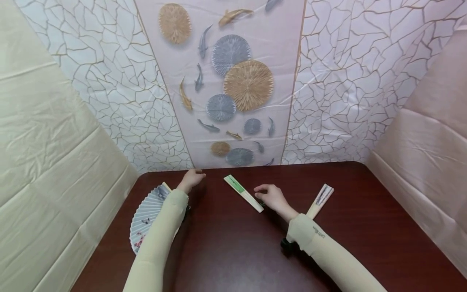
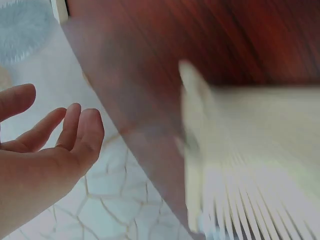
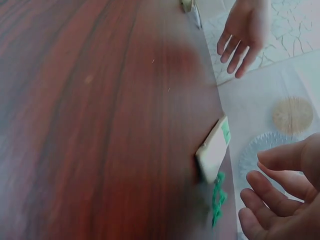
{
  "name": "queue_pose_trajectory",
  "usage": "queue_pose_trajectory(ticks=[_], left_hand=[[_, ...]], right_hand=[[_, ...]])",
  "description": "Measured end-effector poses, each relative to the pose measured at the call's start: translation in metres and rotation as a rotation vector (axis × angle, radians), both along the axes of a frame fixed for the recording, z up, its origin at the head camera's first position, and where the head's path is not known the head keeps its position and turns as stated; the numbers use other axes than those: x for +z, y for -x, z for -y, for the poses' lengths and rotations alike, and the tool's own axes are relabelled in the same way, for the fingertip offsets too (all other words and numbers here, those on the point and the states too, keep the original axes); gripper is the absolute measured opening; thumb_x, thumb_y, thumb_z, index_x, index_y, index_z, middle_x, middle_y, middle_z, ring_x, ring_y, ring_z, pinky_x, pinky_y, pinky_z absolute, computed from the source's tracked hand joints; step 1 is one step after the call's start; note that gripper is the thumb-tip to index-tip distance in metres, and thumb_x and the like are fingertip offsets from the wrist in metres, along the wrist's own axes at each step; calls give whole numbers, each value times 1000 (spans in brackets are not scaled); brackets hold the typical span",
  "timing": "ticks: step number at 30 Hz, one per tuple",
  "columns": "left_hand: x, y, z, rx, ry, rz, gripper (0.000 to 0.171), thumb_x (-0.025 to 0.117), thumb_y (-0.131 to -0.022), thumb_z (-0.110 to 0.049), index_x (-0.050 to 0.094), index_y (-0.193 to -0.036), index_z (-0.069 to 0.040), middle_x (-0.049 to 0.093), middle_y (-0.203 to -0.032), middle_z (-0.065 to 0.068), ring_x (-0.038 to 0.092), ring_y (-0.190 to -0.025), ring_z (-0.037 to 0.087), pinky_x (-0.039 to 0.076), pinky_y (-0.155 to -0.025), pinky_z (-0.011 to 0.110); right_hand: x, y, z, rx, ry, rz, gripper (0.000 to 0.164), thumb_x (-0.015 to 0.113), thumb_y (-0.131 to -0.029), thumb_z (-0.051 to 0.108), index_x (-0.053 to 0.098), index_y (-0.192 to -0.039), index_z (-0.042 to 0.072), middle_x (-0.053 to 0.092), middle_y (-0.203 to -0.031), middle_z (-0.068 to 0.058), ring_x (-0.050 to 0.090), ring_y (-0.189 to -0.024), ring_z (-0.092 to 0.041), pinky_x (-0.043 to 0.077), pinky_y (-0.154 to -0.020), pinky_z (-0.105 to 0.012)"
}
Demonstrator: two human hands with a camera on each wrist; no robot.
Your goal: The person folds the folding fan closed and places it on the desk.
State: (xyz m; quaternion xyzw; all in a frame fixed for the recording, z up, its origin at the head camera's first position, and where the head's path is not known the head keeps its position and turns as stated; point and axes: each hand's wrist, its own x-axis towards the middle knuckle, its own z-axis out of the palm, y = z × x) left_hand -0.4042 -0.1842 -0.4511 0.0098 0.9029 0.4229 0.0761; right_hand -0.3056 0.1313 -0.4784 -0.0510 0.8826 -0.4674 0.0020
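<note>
My left hand (image 1: 192, 179) hovers over the table's far left part with loosely bent fingers and nothing in it. Below that forearm lies a spread folding fan (image 1: 147, 219), pale blue with a flower print and partly hidden by the sleeve. In the left wrist view its ribs (image 2: 194, 165) show blurred beside the left hand (image 2: 55, 140). A closed folding fan (image 1: 243, 194) with a green end rests slantwise in the middle. Just right of it hangs my right hand (image 1: 273, 198), fingers relaxed and apart from the fan. The right wrist view shows the fan's green tassel (image 3: 218, 200).
Another closed folding fan (image 1: 322, 198) with a grey-and-white end lies to the right, its lower part behind the right sleeve (image 1: 313, 235). The dark red wooden table (image 1: 233, 251) ends at a patterned cloth backdrop (image 1: 237, 121). Beige cloth walls flank both sides.
</note>
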Motion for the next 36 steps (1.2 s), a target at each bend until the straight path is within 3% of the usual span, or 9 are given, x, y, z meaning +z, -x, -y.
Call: queue_pose_trajectory(ticks=[7, 17, 26, 32, 36], left_hand=[[10, -13, 47, 26, -1, -3, 52, 48, -107, -22, 39, -150, 6, 34, -155, 28, 33, -142, 45, 35, -113, 56], [19, -47, 111, 161, 32, -27, 54, 43, -108, -20, 33, -149, 13, 35, -151, 34, 37, -138, 48, 37, -111, 58], [12, -68, 167, 241, 43, 12, 58, 43, -106, -20, 31, -146, 19, 31, -150, 39, 36, -136, 51, 36, -112, 58], [-1, -82, 188, 251, -6, 42, 60, 43, -104, -20, 28, -145, 22, 28, -149, 41, 36, -133, 54, 39, -108, 59], [-8, -88, 197, 280, -59, 92, 61, 42, -105, -21, 25, -146, 21, 24, -152, 40, 29, -140, 51, 36, -111, 60]], right_hand=[[8, 4, 27, 38, 14, -5, 26, 65, -99, 13, 71, -122, 3, 69, -120, -11, 65, -106, -28, 56, -85, -44], [15, 11, 68, 110, 42, 25, 26, 65, -100, 15, 70, -124, 7, 69, -121, -8, 61, -116, -29, 53, -93, -47], [10, 15, 108, 189, 16, 10, 26, 65, -100, 17, 70, -123, 5, 69, -121, -8, 63, -114, -28, 54, -91, -44], [6, 9, 132, 224, 32, 33, 27, 66, -99, 18, 70, -123, 5, 69, -121, -9, 62, -115, -29, 54, -91, -45], [4, 4, 147, 232, 39, 73, 31, 68, -97, 19, 69, -125, 4, 67, -125, -11, 61, -116, -30, 53, -91, -44]])
